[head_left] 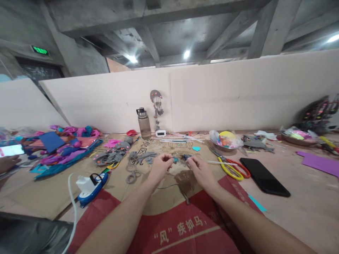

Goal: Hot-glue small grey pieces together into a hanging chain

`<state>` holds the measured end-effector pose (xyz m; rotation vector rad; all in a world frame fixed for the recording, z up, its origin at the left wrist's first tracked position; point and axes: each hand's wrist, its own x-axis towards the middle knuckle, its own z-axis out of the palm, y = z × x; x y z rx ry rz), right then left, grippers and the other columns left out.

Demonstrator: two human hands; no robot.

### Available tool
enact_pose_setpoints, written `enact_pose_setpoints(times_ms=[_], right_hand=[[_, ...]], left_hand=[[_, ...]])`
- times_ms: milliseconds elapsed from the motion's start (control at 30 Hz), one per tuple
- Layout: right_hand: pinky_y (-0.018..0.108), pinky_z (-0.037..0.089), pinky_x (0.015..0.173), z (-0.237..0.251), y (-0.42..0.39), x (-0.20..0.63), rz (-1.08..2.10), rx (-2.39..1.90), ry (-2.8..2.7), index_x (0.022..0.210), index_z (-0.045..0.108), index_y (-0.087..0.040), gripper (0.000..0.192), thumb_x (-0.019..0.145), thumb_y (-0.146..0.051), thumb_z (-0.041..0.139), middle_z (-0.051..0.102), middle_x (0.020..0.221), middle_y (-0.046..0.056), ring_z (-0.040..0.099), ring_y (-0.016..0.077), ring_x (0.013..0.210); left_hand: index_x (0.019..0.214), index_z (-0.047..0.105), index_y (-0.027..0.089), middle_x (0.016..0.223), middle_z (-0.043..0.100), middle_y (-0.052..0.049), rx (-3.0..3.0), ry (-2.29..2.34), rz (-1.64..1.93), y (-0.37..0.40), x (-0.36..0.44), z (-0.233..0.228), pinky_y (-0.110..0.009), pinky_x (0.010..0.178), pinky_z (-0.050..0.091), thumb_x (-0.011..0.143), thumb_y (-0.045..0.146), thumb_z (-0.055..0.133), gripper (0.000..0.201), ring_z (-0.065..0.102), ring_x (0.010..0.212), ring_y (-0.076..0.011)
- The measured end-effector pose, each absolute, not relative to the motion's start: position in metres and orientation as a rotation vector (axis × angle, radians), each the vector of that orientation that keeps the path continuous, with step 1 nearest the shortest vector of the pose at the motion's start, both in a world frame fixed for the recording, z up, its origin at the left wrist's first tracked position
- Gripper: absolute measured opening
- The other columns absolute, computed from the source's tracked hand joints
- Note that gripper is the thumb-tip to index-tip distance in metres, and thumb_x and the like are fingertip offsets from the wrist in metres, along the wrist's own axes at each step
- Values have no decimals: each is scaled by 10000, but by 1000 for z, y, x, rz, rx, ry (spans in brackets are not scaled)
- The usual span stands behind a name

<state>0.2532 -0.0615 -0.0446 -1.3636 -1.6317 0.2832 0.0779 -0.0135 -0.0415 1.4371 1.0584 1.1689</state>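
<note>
My left hand (pixel 162 167) is closed in a pinch over the cardboard sheet. Right beside its fingertips shows a small teal piece (pixel 175 160); whether the fingers grip it I cannot tell. My right hand (pixel 198 168) also pinches, close to a small dark grey piece (pixel 186 156), and what sits between its fingers is too small to name. Below the hands, a thin grey cord (pixel 187 199) hangs or lies over the red-and-brown cardboard (pixel 159 208). Loops of grey cord (pixel 132 176) and grey felt scraps (pixel 148 155) lie left of my left hand.
Scissors with yellow and red handles (pixel 233 172) and a black phone (pixel 265 177) lie right. A bowl (pixel 225 145), bottle (pixel 144 123) and felt hanging ornament (pixel 156 106) stand or hang behind. Left are a power strip (pixel 92 190), coloured felt (pixel 66 155) and another person's hand (pixel 7 164).
</note>
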Motion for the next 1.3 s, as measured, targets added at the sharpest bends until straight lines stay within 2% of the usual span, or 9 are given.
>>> enact_pose_setpoints(times_ms=[100, 233, 333, 433, 600, 867, 1067, 1167, 1300], right_hand=[[303, 413, 720, -41, -57, 275, 157, -1597, -1631, 825, 571, -186, 358, 902, -445, 337, 630, 823, 65, 573, 197, 796], [338, 429, 667, -49, -52, 287, 90, -2162, -1669, 888, 591, -133, 498, 841, -583, 383, 651, 846, 160, 620, 264, 783], [344, 434, 646, -59, -51, 281, -46, -2271, -1741, 975, 582, -94, 459, 822, -506, 450, 649, 936, 208, 635, 297, 812], [315, 418, 591, -61, -50, 278, 3, -2192, -1765, 920, 598, -102, 302, 794, -350, 480, 665, 869, 188, 639, 269, 732], [273, 392, 534, -46, -49, 282, 148, -1856, -1616, 764, 590, -165, 145, 746, -276, 498, 654, 694, 92, 596, 194, 591], [272, 422, 556, -26, -61, 266, 443, -1472, -1395, 803, 499, -203, 115, 745, -289, 449, 555, 587, -20, 529, 156, 541], [299, 466, 600, -29, -75, 250, 661, -1227, -1443, 933, 478, -195, 210, 795, -353, 472, 606, 733, 13, 549, 158, 585], [292, 459, 607, -31, -78, 246, 552, -1262, -1529, 954, 502, -182, 230, 824, -367, 462, 592, 727, 19, 539, 163, 626], [324, 464, 732, -35, -81, 247, 357, -1298, -1668, 1065, 536, -176, 293, 859, -361, 439, 624, 884, 56, 566, 189, 779]], left_hand=[[747, 574, 140, 531, 523, 33, 1404, 1051, 1224, -11, 73, -36, -186, 424, 344, 662, 297, 641, 190, 449, 450, -73], [774, 579, 137, 540, 527, 34, 1399, 1040, 1282, -8, 69, -35, -183, 420, 350, 674, 293, 637, 195, 443, 446, -67], [782, 589, 138, 576, 554, 21, 1421, 1023, 1318, -7, 68, -37, -180, 421, 357, 679, 299, 648, 200, 464, 459, -66], [767, 589, 138, 588, 574, 2, 1394, 1004, 1319, -9, 70, -34, -178, 410, 359, 666, 300, 665, 206, 518, 496, -88], [756, 583, 130, 547, 585, -1, 1344, 1005, 1298, -14, 71, -27, -187, 413, 379, 671, 291, 659, 197, 505, 447, -84], [792, 587, 119, 547, 594, 0, 1231, 970, 1286, -7, 69, -34, -198, 470, 440, 660, 267, 679, 218, 537, 472, -88], [811, 596, 116, 609, 617, -9, 1199, 972, 1310, -1, 66, -40, -224, 525, 486, 646, 286, 706, 261, 582, 519, -101], [790, 606, 115, 613, 620, -13, 1215, 974, 1318, 0, 66, -40, -231, 539, 492, 648, 297, 706, 251, 586, 520, -102], [767, 605, 118, 610, 611, -7, 1206, 986, 1343, -1, 66, -38, -231, 530, 490, 639, 292, 710, 240, 582, 516, -103]])
